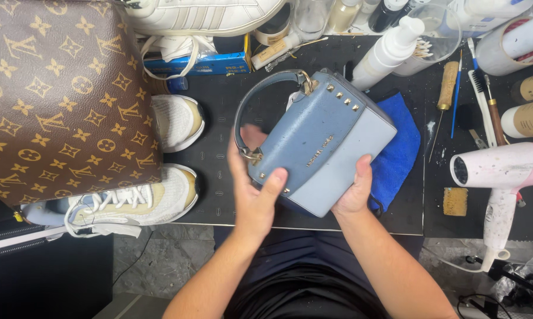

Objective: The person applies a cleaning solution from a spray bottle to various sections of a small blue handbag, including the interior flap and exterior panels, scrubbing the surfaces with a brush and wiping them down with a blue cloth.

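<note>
One large brown patterned bag (54, 94) fills the ten o'clock corner, over the black counter (219, 118). At centre, one blue handbag (325, 139) with a curved handle and a row of gold studs is held above the counter, a blue cloth (402, 153) under it at three o'clock. The left hand (257, 189) grips its near end, fingers wrapped around it; the right hand (355, 192) clasps its lower edge. Three white sneakers (175, 121) lie between nine and twelve o'clock. One pink-and-white hairdryer (502, 171) rests at three o'clock, one white pump bottle (387, 53) at one o'clock.
</note>
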